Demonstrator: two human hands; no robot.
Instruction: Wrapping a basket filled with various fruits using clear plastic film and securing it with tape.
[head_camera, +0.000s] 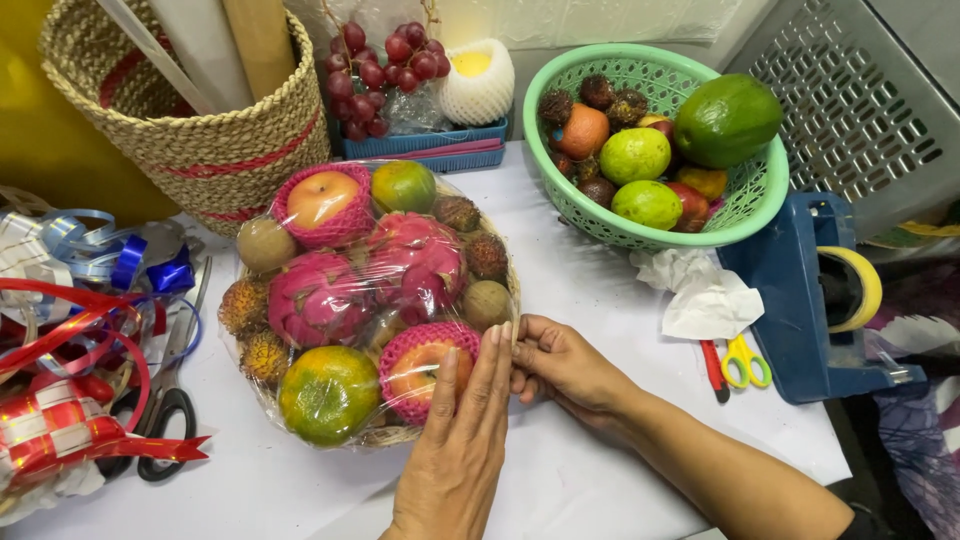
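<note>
Film (400, 270) blurs fruit basket (505, 262) (wrapped).

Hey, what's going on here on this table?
A person is working on a fruit basket covered in clear plastic wrap. The left hand lies flat against the wrap at the basket's near edge, over a netted apple, while the right hand pinches the wrap just beside it. A green basket of loose fruit, a blue tape dispenser, scissors and ribbons lie around on the white table.
</note>
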